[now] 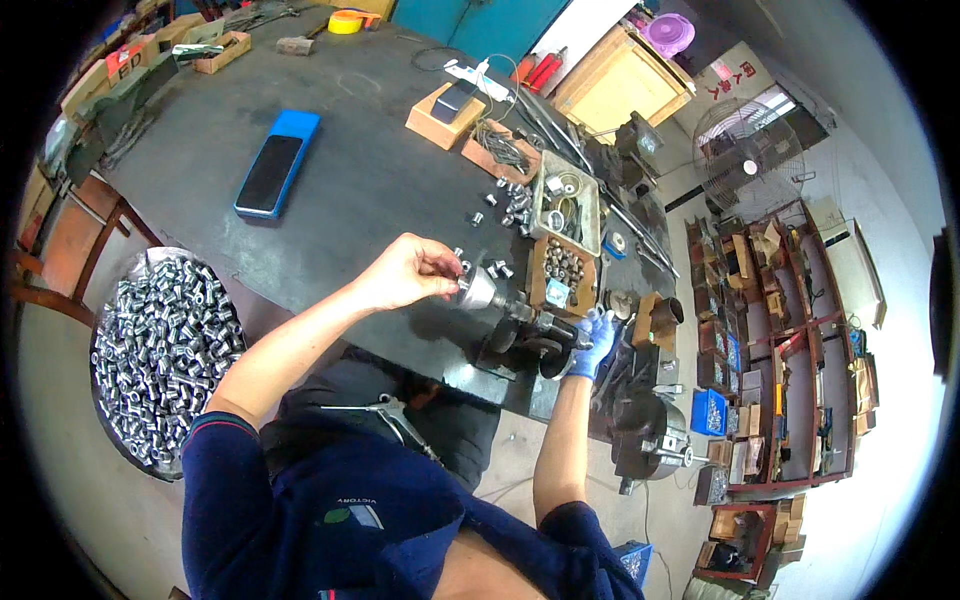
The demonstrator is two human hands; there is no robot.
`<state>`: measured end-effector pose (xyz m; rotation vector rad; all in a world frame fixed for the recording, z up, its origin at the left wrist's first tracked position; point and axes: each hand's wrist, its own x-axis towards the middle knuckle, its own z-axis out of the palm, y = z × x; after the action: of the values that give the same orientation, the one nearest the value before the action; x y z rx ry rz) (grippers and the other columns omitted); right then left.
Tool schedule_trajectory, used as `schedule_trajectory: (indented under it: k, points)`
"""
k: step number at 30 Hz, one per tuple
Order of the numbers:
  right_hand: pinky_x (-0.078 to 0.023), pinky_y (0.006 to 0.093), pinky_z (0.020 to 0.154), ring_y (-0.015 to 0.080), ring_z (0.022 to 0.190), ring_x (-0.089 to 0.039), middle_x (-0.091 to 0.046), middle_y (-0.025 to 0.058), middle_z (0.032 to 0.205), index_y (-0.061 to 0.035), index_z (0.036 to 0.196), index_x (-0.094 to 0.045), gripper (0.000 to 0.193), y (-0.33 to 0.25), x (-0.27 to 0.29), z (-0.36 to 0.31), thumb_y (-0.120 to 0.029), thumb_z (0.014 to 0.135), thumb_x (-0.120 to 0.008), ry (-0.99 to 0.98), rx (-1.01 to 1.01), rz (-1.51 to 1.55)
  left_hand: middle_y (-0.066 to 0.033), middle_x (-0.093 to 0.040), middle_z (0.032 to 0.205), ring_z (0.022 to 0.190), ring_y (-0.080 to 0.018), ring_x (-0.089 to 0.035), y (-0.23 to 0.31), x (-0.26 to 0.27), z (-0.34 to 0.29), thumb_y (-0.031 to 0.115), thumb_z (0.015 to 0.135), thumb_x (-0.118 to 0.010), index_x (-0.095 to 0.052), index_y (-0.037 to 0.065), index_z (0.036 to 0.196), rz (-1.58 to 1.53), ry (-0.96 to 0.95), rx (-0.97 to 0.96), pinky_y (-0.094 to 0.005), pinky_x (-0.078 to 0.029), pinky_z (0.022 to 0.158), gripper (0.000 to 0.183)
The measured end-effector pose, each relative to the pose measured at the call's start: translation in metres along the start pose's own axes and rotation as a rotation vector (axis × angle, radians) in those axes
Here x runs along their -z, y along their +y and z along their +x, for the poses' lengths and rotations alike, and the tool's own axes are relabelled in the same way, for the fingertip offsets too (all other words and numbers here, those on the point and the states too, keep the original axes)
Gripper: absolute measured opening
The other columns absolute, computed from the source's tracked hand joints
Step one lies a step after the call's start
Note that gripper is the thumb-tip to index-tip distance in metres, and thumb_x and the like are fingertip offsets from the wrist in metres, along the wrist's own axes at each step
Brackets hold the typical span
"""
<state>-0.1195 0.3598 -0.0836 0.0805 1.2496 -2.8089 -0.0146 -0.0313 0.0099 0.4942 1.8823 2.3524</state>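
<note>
My bare left hand [412, 274] is closed in a pinch at the left end of a small bench machine. Its fingertips hold a small metal part, mostly hidden, against the cone-shaped metal chuck [480, 291]. The dark machine body [525, 325] with its shaft lies along the table's near edge. On my right hand [594, 343] is a pale blue and white glove. That hand grips the machine's right end, and what lies under the fingers is partly hidden. Several small shiny metal fittings [500, 268] lie just beyond the chuck.
A round tub of metal fittings [165, 360] stands at my left. On the dark table [350, 190] are a blue-cased device [278, 165], a parts tray [590, 195] and a box of round parts [562, 262]. A vise [650, 440] sits at the right; shelves [780, 350] stand beyond.
</note>
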Motion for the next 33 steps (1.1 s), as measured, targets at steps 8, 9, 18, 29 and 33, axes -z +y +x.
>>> schedule_trajectory:
  k: [8, 9, 18, 29, 33]
  points:
    - [-0.041, 0.0254, 0.049, 0.0162, 0.064, -0.056, -0.062, 0.0068, 0.086, -0.0051, 0.099, -0.058, 0.032, 0.030, 0.008, -0.051, -0.033, 0.086, -0.051, 0.212, -0.037, -0.052, -0.0100, -0.062, 0.080, 0.073, -0.0157, -0.062, -0.001, 0.001, -0.001, -0.006, 0.073, -0.063, -0.059, -0.006, 0.091, 0.046, -0.004, 0.022, -0.0265, -0.050, 0.069, 0.019]
    - [-0.036, 0.0188, 0.036, 0.0102, 0.053, -0.055, -0.063, 0.0026, 0.080, -0.0077, 0.096, -0.059, 0.029, 0.028, -0.014, -0.065, -0.035, 0.087, -0.051, 0.229, -0.009, -0.091, -0.0102, -0.062, 0.080, 0.073, -0.0157, -0.062, 0.000, 0.000, -0.001, -0.006, 0.073, -0.063, -0.059, -0.007, 0.091, 0.026, -0.004, 0.027, -0.0263, -0.050, 0.069, 0.018]
    - [-0.031, 0.0188, 0.033, 0.0055, 0.045, -0.046, -0.055, 0.0002, 0.063, -0.0093, 0.082, -0.055, 0.022, -0.011, -0.030, -0.013, -0.031, 0.087, -0.055, 0.198, 0.062, -0.242, -0.0127, -0.062, 0.077, 0.064, -0.0161, -0.062, 0.000, 0.000, 0.005, -0.002, 0.075, -0.064, -0.058, -0.010, 0.091, -0.009, 0.007, 0.058, -0.0255, -0.050, 0.063, 0.019]
    - [-0.025, 0.0220, 0.030, 0.0071, 0.036, -0.028, -0.034, -0.0024, 0.047, -0.0007, 0.080, -0.057, 0.042, -0.041, -0.080, -0.122, -0.038, 0.093, -0.041, 0.036, 0.271, 0.070, -0.0142, -0.062, 0.079, 0.066, -0.0188, -0.062, 0.003, 0.008, -0.005, 0.004, 0.075, -0.067, -0.058, -0.009, 0.091, -0.003, 0.046, 0.096, -0.0280, -0.051, 0.063, 0.023]
    - [-0.022, 0.0222, 0.028, 0.0072, 0.033, -0.029, -0.036, -0.0023, 0.045, -0.0022, 0.078, -0.057, 0.044, -0.013, -0.035, -0.125, -0.042, 0.091, -0.043, 0.098, 0.079, -0.010, -0.0134, -0.061, 0.077, 0.066, -0.0186, -0.063, 0.001, 0.009, -0.007, 0.005, 0.076, -0.066, -0.057, -0.010, 0.093, -0.059, 0.005, 0.059, -0.0272, -0.051, 0.063, 0.024]
